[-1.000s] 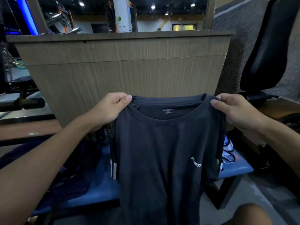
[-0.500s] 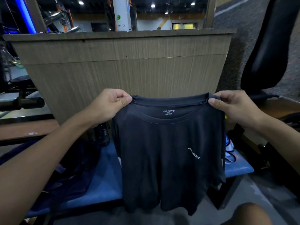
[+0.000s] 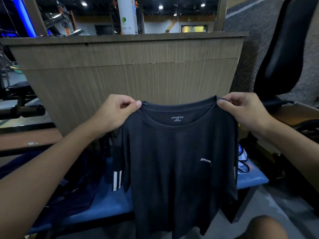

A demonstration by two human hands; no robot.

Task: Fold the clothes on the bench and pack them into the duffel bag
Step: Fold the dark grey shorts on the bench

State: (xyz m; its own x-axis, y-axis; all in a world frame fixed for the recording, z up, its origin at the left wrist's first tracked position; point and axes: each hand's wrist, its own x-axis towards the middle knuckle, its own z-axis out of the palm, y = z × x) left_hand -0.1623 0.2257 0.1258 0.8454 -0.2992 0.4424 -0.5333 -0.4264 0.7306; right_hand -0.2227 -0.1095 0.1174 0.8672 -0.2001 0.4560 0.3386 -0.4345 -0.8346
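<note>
Sleeve (image 3: 117, 169) swings back out; our left hand (image 3: 119, 111) and right hand (image 3: 241, 109) pinch the shirt (image 3: 172, 169) shoulders over the bench (image 3: 107, 204).

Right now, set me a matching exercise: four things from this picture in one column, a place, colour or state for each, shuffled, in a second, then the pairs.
Things:
1 T-shirt
2 bench
3 left hand
4 sleeve stripes

States:
a blue
b pinches a shirt shoulder
c hangs unfolded in the air
d white

Pairs: 1-c, 2-a, 3-b, 4-d.
</note>
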